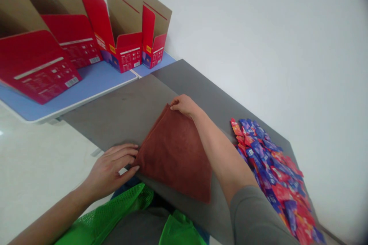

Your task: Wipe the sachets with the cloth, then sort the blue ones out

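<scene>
A reddish-brown cloth (175,153), folded into a rough square, lies on the grey table in front of me. Its left edge shows stacked layers. My right hand (184,105) reaches across to the far corner and pinches it between thumb and fingers. At the near left corner, close to the table's front edge, my left hand (119,162) has its thumb and fingertips closed on the fabric. Part of the cloth's right side is hidden under my right forearm.
Several open red cardboard boxes (129,55) stand on a blue table (100,78) at the upper left. A heap of small purple and red packets (273,172) covers the right end of the grey table (129,103). A white wall (273,46) borders the far side.
</scene>
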Demonstrator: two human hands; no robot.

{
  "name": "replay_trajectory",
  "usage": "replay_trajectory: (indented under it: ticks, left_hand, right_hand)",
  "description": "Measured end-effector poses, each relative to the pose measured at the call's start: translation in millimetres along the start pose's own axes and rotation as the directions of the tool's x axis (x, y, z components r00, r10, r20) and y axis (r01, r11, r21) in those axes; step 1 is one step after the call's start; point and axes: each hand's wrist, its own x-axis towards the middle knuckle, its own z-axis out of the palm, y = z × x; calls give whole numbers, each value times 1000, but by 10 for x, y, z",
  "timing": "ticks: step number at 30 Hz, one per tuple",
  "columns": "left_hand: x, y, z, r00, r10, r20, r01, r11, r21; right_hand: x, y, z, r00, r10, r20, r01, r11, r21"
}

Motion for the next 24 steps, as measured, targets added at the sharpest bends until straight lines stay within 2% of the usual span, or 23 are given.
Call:
replay_trajectory:
  ticks: [4, 10, 17, 20, 22, 24]
  left_hand:
    - [5, 6, -2, 1000, -4, -16, 3, 1000, -4]
    - [-16, -1, 1, 1000, 5, -11, -5, 1000, -9]
    - [-12, 8, 19, 999, 23, -30, -23, 1000, 15]
    - [-6, 19, 35, 999, 16, -51, -14, 999, 33]
    - [-7, 27, 48, 998, 11, -63, -9, 999, 43]
    - [-9, 32, 58, 998, 9, -69, -5, 999, 52]
  right_hand:
    - [111, -57, -14, 997, -62, -54, 62, 998, 4]
    - [262, -109, 143, 986, -136, -97, 133, 990, -40]
    - [350, -197, 289, 927, -347, -145, 349, 937, -8]
    - [361, -184, 435, 948, -283, -146, 283, 959, -24]
    - [354, -160, 541, 959, -176, -224, 172, 984, -37]
    - [341, -130, 606, 947, -72, -314, 67, 997, -27]
